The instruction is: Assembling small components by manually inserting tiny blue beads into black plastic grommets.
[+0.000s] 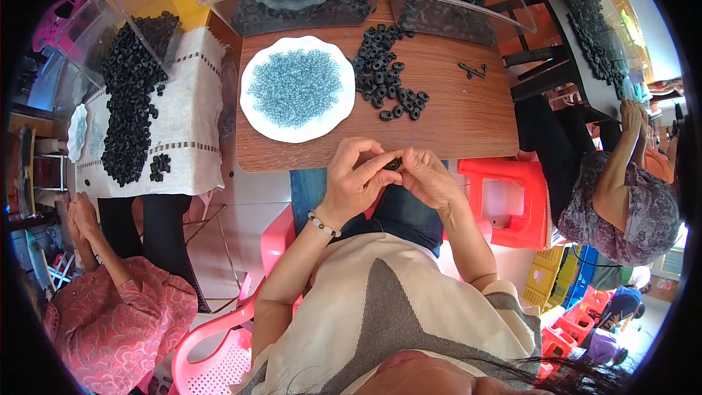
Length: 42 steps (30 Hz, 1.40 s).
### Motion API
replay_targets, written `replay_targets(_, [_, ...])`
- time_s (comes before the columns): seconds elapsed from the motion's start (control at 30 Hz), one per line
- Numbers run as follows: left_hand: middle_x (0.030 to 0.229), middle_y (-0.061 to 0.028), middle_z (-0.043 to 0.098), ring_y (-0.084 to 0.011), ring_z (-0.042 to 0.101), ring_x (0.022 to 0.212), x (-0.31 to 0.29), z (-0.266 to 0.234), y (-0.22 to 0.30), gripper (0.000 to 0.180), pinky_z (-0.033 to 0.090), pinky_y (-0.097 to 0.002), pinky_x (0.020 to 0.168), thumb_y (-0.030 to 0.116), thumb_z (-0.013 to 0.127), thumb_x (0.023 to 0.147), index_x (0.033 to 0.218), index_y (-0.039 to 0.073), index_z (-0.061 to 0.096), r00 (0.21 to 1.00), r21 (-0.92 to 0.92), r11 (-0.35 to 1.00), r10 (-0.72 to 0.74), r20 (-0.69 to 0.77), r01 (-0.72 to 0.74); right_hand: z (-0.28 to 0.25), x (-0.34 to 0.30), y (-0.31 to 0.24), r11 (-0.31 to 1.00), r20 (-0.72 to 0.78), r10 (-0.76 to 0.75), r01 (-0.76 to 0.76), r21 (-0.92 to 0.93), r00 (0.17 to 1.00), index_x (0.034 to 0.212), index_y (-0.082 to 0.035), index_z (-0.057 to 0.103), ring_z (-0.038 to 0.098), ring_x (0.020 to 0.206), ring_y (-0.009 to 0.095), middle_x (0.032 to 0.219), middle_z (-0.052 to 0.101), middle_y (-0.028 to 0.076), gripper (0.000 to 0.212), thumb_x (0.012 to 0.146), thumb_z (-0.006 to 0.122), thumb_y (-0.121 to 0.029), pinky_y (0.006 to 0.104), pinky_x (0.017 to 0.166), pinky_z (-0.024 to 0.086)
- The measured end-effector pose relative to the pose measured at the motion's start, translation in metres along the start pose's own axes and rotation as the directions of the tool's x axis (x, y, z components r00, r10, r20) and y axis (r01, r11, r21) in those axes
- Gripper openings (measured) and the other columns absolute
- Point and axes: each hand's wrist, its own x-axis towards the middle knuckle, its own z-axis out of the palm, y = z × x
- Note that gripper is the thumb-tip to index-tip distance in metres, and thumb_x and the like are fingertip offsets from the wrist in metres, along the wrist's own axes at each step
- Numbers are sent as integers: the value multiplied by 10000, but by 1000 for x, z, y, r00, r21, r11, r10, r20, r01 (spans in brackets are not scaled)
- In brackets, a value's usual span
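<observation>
A small black plastic piece [394,164] sits between the fingertips of my two hands, just in front of the table's near edge. My left hand [355,179] pinches it between thumb and fingers. Against its right side, my right hand [433,181] has its fingertips pressed together; what they pinch is too small or hidden to make out. Beyond my hands, a white scalloped plate [250,118] holds many tiny clear blue-grey beads [298,89]. Right of the plate, loose black pieces [380,66] of the same sort lie in a spread pile.
Clear plastic bins [292,7] with black pieces stand along the back of the brown table [453,121]. A few thin black parts [472,70] lie at the right. A red stool [504,201] stands below. People sit at tables on both sides, the left one cloth-covered [194,102].
</observation>
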Motion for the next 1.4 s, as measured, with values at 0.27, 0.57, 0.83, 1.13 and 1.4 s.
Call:
replay_targets(0.27, [1029, -65, 629, -259, 629, 900, -2, -1, -4, 430, 540, -358, 694, 213, 930, 657, 1033, 66, 782, 994, 20, 996, -89, -68, 90, 3, -2, -18, 949, -159, -121, 67, -308, 980, 1138, 16, 712, 654, 835, 101, 1020, 708, 58, 486, 1015, 661, -452, 241, 725, 555])
replay_targets(0.57, [1027, -71, 634, -242, 637, 851, 2, -3, 5, 425, 533, -345, 674, 216, 922, 698, 1068, 58, 784, 990, 48, 991, -121, -73, 125, 9, 12, -53, 815, -187, -201, 59, -576, 962, 1002, -26, 719, 618, 743, 40, 847, 703, -13, 228, 985, 757, -249, 209, 649, 497])
replay_targets(0.83, [1003, -68, 645, -194, 626, 682, -1, 1, 3, 187, 510, -317, 587, 119, 805, 886, 1060, 54, 790, 987, 30, 987, -157, -42, 158, -8, 80, -204, 93, 30, -900, 260, -961, 434, 1177, -22, 755, 653, 847, 105, 987, 770, 71, 294, 924, 766, -170, 282, 796, 533])
replay_targets(1.13, [966, -71, 650, -182, 624, 636, 0, 0, 4, 85, 509, -311, 569, 99, 778, 915, 962, 28, 781, 977, 15, 978, -210, -35, 210, -20, 96, -161, 73, 43, -684, 127, -989, 728, 1047, 8, 751, 618, 768, 79, 871, 734, 19, 126, 961, 709, -75, 270, 713, 510])
replay_targets(1.4, [955, -71, 654, -182, 619, 625, 1, 2, 3, 65, 507, -313, 561, 77, 778, 896, 918, 18, 764, 979, 15, 979, -200, -44, 201, -55, 113, -114, -179, 104, -512, 13, -984, 852, 1124, -51, 751, 655, 912, 304, 988, 718, 165, 250, 874, 761, -65, 411, 816, 533])
